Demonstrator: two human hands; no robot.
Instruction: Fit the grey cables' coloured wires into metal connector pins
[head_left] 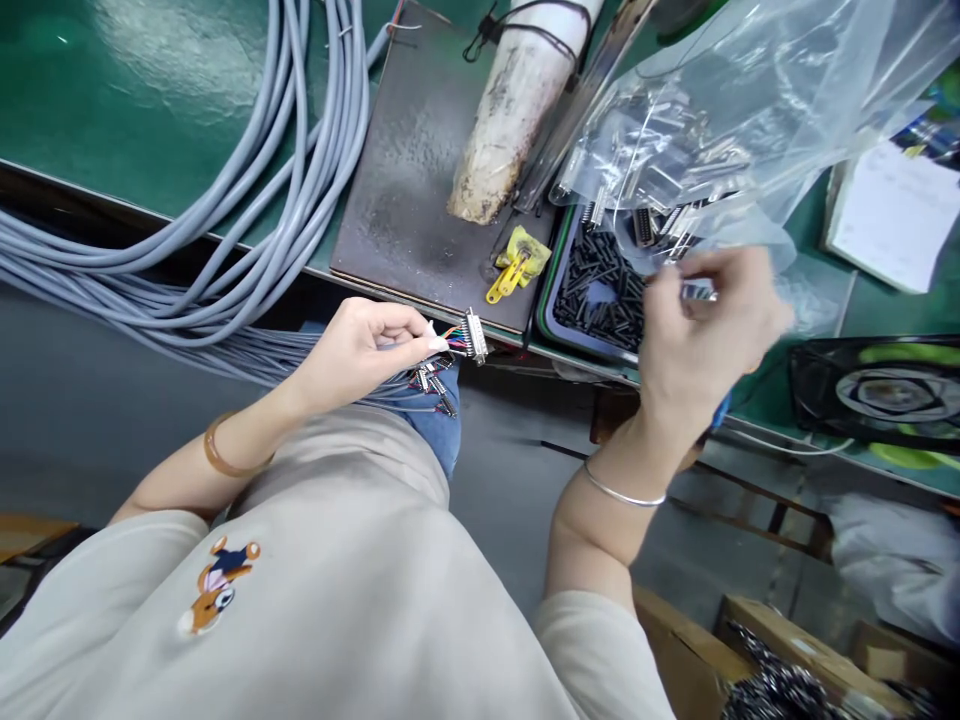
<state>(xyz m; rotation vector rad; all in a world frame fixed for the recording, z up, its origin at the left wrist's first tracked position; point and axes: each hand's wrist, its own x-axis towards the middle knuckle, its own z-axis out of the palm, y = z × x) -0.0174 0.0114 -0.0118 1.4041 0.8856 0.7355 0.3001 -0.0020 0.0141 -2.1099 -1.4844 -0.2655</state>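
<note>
L hand (360, 350) fingers clamped on connector (475, 335) off bench edge (420, 290); R hand (701, 330) fingers pinching metal part (697, 291) over tray (555, 320).

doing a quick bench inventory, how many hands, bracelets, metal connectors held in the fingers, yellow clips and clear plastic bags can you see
hands: 2, left hand and right hand
bracelets: 2, amber bangle and silver bangle
metal connectors: 1, multi-pin connector with coloured wires, in the left hand
yellow clips: 1, yellow clip
clear plastic bags: 1, bag
total: 7

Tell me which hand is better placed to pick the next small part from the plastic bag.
Right, probably. The right hand is already at the clear plastic bag, while the left hand is occupied gripping the wired connector.
</note>
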